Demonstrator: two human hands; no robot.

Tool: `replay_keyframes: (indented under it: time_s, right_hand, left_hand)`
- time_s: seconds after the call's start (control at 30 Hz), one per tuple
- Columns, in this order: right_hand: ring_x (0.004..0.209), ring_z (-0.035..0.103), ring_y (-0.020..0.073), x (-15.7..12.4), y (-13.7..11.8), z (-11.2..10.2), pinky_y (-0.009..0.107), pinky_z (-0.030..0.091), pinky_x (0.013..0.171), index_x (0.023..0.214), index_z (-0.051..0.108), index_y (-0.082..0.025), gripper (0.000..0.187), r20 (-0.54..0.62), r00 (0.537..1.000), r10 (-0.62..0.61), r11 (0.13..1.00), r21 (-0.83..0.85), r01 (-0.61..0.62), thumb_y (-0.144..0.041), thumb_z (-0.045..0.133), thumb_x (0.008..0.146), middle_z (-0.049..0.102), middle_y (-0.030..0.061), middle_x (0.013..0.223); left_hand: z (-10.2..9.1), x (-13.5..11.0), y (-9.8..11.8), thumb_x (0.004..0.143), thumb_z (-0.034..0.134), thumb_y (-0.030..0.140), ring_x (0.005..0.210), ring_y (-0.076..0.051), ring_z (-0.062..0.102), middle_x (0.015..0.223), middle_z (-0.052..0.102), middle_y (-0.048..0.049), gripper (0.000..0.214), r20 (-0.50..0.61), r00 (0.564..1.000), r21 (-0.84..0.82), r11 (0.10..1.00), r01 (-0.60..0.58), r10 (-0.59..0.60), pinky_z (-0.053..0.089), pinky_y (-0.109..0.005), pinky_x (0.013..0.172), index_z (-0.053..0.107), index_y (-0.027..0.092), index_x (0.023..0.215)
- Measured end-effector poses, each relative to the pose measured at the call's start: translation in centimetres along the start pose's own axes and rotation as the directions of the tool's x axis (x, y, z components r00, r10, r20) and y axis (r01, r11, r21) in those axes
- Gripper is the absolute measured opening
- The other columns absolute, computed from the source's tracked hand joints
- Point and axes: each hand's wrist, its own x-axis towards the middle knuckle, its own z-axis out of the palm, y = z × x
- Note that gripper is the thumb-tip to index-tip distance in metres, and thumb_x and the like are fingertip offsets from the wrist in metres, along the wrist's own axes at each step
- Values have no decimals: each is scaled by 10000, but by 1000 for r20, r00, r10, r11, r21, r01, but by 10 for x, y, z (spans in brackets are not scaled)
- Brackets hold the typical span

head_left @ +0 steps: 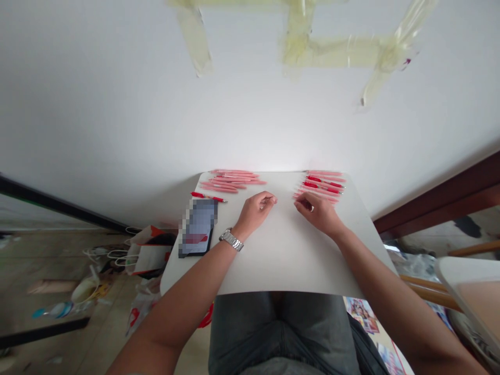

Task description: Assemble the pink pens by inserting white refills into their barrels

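Observation:
A small white table point(285, 255) stands over my lap against a white wall. My left hand point(255, 209), with a metal watch on the wrist, rests on the table's middle with fingers pinched on a small thing I cannot make out. My right hand point(318, 211) is curled at the near edge of a pile of red and pink pens point(322, 185) at the table's far right, fingers closed on something there. A second pile of pink pen barrels point(232, 179) lies at the far left. One red pen point(209, 196) lies apart below that pile.
A phone point(198, 227) lies at the table's left edge. Bags and clutter point(144, 250) sit on the floor to the left. A white chair point(469, 291) and wooden trim are at the right. Yellowed tape strips point(332, 49) hang on the wall.

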Motion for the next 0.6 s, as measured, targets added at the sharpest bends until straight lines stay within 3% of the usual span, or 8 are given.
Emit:
replay_keyframes:
  time_s: [0.27,0.6]
  right_hand:
    - [677,529,158,-4,3,15,295,424,634,924,672,-203,168,87,994,60,993,98,-68,-348,602,974,666,21,803]
    - [684,522,165,-1,9,19,303,420,639,908,660,-194,256,71,990,125,983,125,-133,-419,571,992,642,20,781]
  left_hand:
    - [-4,0,5,1029,553,384,938,-194,734,1005,774,-54,233,71,995,206,975,-83,70,581,-305,874,706,211,1003]
    - [-24,12,22,1012,535,273,942,-200,701,1006,749,-57,181,172,973,344,916,-207,155,569,-326,901,706,217,991]
